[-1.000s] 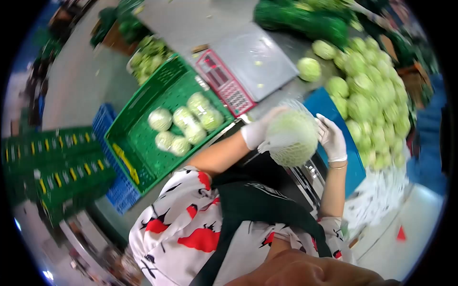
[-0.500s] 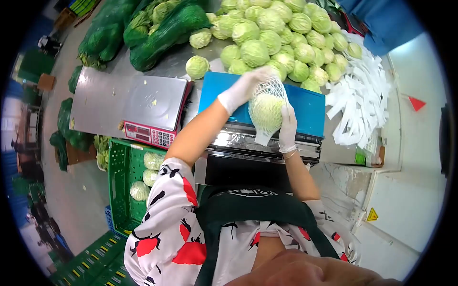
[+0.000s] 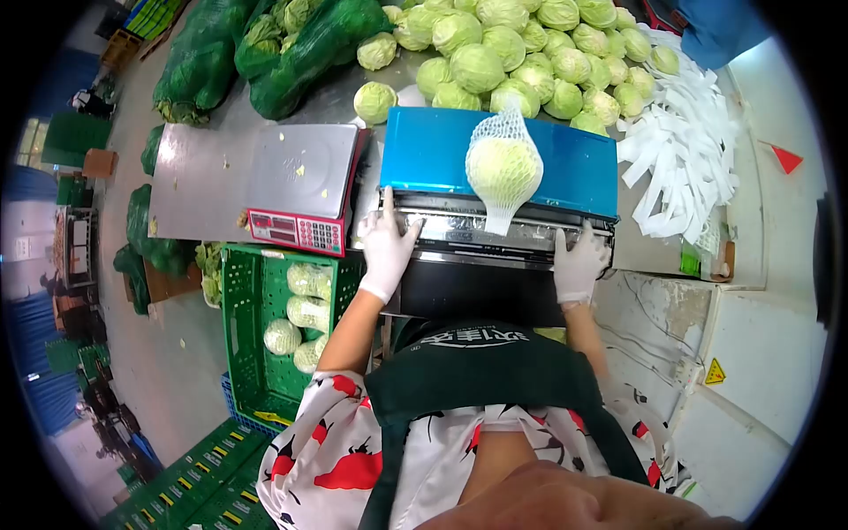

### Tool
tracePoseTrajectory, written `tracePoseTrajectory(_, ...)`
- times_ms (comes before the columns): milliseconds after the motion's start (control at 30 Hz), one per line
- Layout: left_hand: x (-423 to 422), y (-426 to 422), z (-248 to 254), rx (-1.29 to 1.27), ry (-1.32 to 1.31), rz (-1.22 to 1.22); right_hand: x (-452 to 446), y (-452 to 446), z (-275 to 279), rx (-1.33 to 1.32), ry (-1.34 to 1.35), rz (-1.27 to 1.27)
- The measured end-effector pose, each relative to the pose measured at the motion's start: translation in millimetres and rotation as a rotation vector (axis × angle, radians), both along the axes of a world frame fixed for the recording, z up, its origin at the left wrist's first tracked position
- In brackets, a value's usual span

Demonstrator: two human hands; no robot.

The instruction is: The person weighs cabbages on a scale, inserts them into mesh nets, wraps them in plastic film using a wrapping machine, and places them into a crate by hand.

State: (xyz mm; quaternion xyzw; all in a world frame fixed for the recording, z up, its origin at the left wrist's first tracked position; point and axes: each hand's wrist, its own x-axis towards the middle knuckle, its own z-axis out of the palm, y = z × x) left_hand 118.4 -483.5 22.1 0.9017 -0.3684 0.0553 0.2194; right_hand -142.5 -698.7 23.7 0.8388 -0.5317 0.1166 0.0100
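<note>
A cabbage (image 3: 502, 170) in a white foam net sleeve lies on the blue top (image 3: 424, 150) of a wrapping machine, its net tail hanging over the front edge. My left hand (image 3: 389, 252), in a white glove, is at the left end of the machine's front, with index finger stretched out and thumb apart. At the right end rests my gloved right hand (image 3: 580, 265), thumb and fingers spread. Shiny clear film (image 3: 455, 228) runs along the front between both hands. Neither hand touches the cabbage. Whether the fingertips touch the film is unclear.
Bare cabbages (image 3: 530, 66) are heaped behind the machine. White net sleeves (image 3: 676, 141) lie at right. A red scale (image 3: 296, 177) stands left, above a green crate (image 3: 252, 371) with several wrapped cabbages. Green mesh sacks (image 3: 309, 62) lie at the back left.
Both hands have let go of the netted cabbage, which now lies on the blue top. They have moved apart and down to the two ends of the machine's front.
</note>
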Motion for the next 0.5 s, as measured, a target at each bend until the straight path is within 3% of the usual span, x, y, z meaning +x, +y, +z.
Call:
tracePoseTrajectory(67, -4.9, -6.3, -6.4, -0.144, 0.226, 0.005, 6.2, -8.1, -18.6, 0.240, -0.340, 0.095)
tracePoseTrajectory(100, -3.6, -6.4, 5.2, -0.234, 0.466, -0.013, 3.8, -11.9, -21.2, 0.335, -0.486, 0.168)
tracePoseTrajectory(167, 2.0, 5.7, 15.0, -0.588, 1.139, -0.098, 2.1, -1.8, 37.2, 0.870, -0.980, 0.106)
tracePoseTrajectory(300, 9.5, 48.9, 104.7, -0.283, 1.186, -0.465, -47.1, -11.8, 121.4, 1.073, -0.697, 0.376)
tracePoseTrajectory(367, 20.4, 49.2, 142.6, -0.370, 1.267, -0.754, -54.4, -26.6, 156.6, 1.159, -0.859, 0.865)
tracePoseTrajectory(400, 16.2, 41.0, 155.2, -0.624, 1.404, -0.663, -54.2, -42.4, 161.6, 1.106, -0.887, 0.924)
tracePoseTrajectory(433, 24.8, 24.6, 160.1, -0.682, 1.323, -0.705, -47.4, -60.0, 167.9, 1.050, -0.918, 0.981)
tracePoseTrajectory(467, 16.9, 0.3, 165.5, -0.925, 1.359, -0.530, -30.6, -72.2, 166.5, 0.958, -0.892, 0.943)
tracePoseTrajectory(500, 36.7, -28.9, 164.0, -0.755, 1.111, -0.606, -8.6, -81.9, 169.7, 0.869, -0.863, 0.901)
